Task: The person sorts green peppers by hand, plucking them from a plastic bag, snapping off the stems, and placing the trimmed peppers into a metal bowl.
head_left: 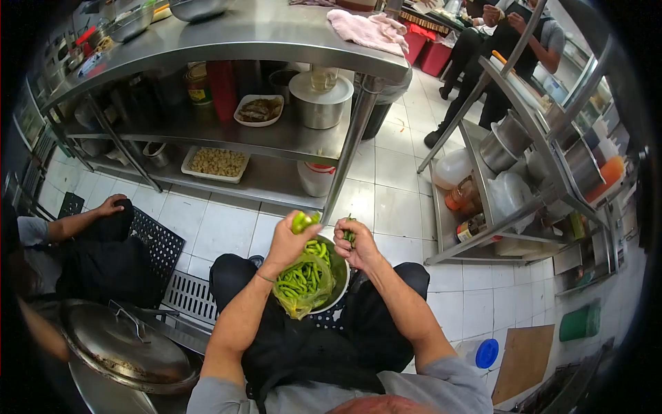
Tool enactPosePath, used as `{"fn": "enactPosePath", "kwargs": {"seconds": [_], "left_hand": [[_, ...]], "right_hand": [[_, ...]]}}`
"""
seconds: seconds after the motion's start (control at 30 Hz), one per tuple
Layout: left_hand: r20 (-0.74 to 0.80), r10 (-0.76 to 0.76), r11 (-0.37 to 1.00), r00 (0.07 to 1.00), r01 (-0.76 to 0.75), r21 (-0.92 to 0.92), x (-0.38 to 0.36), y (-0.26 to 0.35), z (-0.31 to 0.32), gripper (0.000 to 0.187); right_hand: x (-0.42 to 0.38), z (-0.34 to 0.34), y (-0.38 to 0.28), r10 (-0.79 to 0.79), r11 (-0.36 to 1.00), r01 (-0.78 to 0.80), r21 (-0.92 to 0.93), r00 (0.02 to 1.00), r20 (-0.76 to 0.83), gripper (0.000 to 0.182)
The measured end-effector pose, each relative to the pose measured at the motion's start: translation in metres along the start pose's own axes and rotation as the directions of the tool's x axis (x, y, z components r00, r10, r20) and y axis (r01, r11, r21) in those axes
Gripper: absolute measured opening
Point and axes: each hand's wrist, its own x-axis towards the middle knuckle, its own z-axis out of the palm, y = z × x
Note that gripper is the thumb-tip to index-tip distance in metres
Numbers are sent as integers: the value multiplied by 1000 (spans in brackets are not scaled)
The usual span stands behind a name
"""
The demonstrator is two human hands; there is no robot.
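Between my knees stands a metal pot [340,272], with an open plastic bag [298,303] of green chili peppers [301,277] in its mouth. My left hand [287,243] is closed around some green chili peppers [303,221], above the pot's far left side. To its right, my right hand [357,247] is a closed fist over the pot's right rim. Thin dark green pieces [349,235], which look like pepper stems, poke out of that fist. The fingers hide the rest of what each hand holds.
Ahead is a steel table [276,34] with shelves holding a lidded pot [321,100] and a tray [215,165]. A steel rack [476,138] stands right. Someone sits at left, a hand [110,205] on their knee. A large lidded pan [127,345] is near left.
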Motion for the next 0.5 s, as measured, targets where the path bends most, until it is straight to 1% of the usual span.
{"fn": "enactPosePath", "kwargs": {"seconds": [0.03, 0.07, 0.1, 0.13, 0.17, 0.2, 0.27, 0.3, 0.37, 0.4, 0.47, 0.5], "left_hand": [[-20, -65, 993, 998, 63, -99, 4, 3, -4, 19], [-30, -129, 959, 991, 117, -258, 8, 6, -8, 20], [-30, -201, 895, 979, 172, -411, 10, 8, -13, 21], [-22, -276, 804, 961, 218, -553, 10, 8, -18, 23], [20, -311, 716, 950, 249, -652, 14, 2, -25, 24], [9, -350, 656, 937, 252, -711, 16, 0, -31, 22], [5, -432, 519, 902, 253, -816, 18, -5, -40, 19], [30, -442, 479, 897, 264, -837, 18, -9, -46, 17], [41, -447, 442, 894, 260, -858, 21, -19, -60, 15], [46, -448, 425, 893, 258, -868, 22, -22, -64, 14], [11, -463, 417, 886, 228, -880, 19, -16, -72, 12], [-2, -465, 417, 885, 217, -882, 18, -16, -78, 11]], "right_hand": [[1, -1, -1, -20, 999, 20, 42, 1000, -11, 13], [2, -4, -2, -37, 995, 39, 87, 999, -27, 13], [3, -9, -3, -62, 998, 63, 30, 997, -34, 14], [1, -9, -3, -77, 997, 79, 21, 994, -75, 14], [-1, -6, -4, -97, 995, 98, 10, 989, -110, 14], [1, -4, -8, -124, 992, 125, -7, 982, -141, 14], [2, -15, -12, -102, 994, 109, 25, 975, -198, 16], [2, -20, -17, -96, 993, 109, 49, 971, -219, 17], [1, -38, -33, -111, 986, 137, 99, 968, -227, 21], [-2, -46, -44, -164, 979, 187, 78, 957, -238, 20], [-13, -67, -73, -223, 953, 266, 143, 940, -258, 18], [-18, -78, -89, -236, 910, 300, 287, 942, -238, 18]]}}
